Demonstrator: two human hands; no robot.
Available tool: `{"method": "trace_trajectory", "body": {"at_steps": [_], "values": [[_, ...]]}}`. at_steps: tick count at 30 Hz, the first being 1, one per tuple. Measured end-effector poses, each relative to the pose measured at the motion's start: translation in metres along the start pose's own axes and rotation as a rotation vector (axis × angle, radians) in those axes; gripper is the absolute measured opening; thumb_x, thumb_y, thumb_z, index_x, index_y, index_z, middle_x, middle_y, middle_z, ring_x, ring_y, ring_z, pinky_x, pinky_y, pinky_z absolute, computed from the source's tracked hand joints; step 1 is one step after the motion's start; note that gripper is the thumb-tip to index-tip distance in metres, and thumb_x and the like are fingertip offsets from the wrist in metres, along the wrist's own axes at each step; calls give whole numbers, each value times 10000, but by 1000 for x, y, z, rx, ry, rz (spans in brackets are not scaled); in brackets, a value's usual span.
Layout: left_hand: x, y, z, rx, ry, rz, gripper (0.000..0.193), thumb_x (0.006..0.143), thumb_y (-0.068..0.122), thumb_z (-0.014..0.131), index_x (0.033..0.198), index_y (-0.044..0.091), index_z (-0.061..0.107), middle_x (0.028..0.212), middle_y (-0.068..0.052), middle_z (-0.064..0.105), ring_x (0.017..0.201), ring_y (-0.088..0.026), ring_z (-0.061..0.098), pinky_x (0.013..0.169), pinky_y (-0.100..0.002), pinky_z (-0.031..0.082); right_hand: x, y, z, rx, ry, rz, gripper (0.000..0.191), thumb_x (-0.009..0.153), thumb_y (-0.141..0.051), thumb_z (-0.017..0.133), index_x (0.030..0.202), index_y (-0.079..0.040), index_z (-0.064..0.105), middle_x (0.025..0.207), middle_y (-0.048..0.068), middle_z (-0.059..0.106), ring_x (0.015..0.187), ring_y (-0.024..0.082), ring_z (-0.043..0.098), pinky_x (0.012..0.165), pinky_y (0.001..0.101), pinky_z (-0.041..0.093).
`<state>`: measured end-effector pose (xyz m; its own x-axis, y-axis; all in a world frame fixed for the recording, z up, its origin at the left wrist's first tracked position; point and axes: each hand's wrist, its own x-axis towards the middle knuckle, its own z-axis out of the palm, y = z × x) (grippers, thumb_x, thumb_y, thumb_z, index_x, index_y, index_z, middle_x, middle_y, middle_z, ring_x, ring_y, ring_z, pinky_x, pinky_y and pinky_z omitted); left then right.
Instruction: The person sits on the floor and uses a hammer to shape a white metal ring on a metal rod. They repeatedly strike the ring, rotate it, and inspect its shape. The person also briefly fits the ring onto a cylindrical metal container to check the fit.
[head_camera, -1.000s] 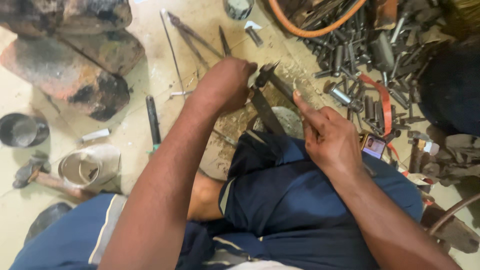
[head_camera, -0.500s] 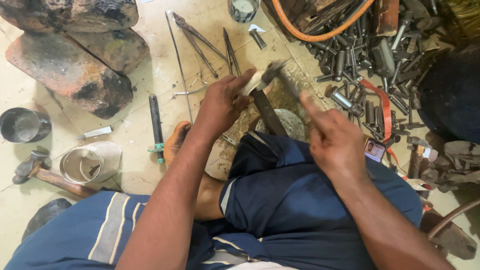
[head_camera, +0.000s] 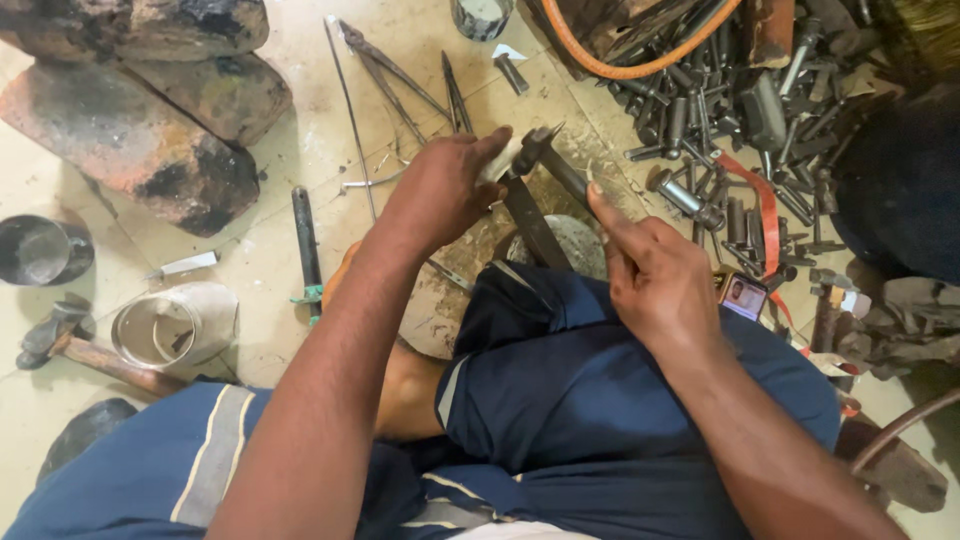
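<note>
I sit on a tiled floor in blue shorts with my knees up. My left hand (head_camera: 440, 195) is closed on the upper end of a dark metal tool (head_camera: 530, 215) with two flat legs that spread downward toward a round stone block (head_camera: 575, 245) in front of my knee. A pale piece shows at my fingertips. My right hand (head_camera: 650, 275) rests its fingers along the tool's right-hand leg, index finger stretched up it.
Large rusty blocks (head_camera: 140, 140) lie at far left. Long tongs (head_camera: 400, 80) and a thin rod lie ahead. A heap of metal bolts and pins (head_camera: 740, 110) fills the right. A hammer (head_camera: 75, 345), a tin can (head_camera: 165, 330), a metal cup (head_camera: 35, 250) and a black-handled tool (head_camera: 305, 245) lie left.
My left hand has shifted along the tool's top and regripped it. My right hand has come in closer onto the right leg. The camera has tilted slightly.
</note>
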<state>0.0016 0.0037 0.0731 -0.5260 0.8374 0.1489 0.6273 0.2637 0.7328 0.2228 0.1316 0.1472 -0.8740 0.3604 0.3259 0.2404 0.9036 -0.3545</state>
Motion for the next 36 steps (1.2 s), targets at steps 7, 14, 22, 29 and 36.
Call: {"method": "trace_trajectory", "body": {"at_steps": [7,14,22,29,36], "values": [[13,4,-4,135,-62,55,686,796,146,820,1424,47,564,967,-224,682,936,-413,652,828,-506,510,-1,1,-1,-66,-14,39,577,919,28,716,1424,-247,667,732,96,573,598,231,576,634,385,509],[21,13,-11,152,-136,-3,603,797,153,805,1364,77,612,975,-228,697,926,-408,678,815,-494,538,-1,2,-2,-30,30,25,560,932,18,727,1426,-238,665,743,85,571,596,213,556,624,378,505],[31,23,-18,234,-205,1,396,787,176,815,1136,42,685,917,-216,712,929,-414,684,807,-507,546,0,0,-5,-59,57,-17,561,927,24,730,1420,-237,671,765,79,578,612,232,574,633,393,504],[19,12,-14,191,-106,16,628,742,156,859,1307,51,606,1034,-217,697,973,-401,667,826,-493,537,3,5,-2,-88,-36,2,573,912,-11,730,1423,-261,660,749,96,597,599,269,596,606,423,507],[-29,-10,14,-169,269,141,739,791,71,854,1463,114,551,1034,-151,689,921,-333,683,812,-414,555,1,5,-2,-113,-62,43,571,911,-14,758,1420,-257,667,693,89,576,547,241,561,579,408,500]]}}
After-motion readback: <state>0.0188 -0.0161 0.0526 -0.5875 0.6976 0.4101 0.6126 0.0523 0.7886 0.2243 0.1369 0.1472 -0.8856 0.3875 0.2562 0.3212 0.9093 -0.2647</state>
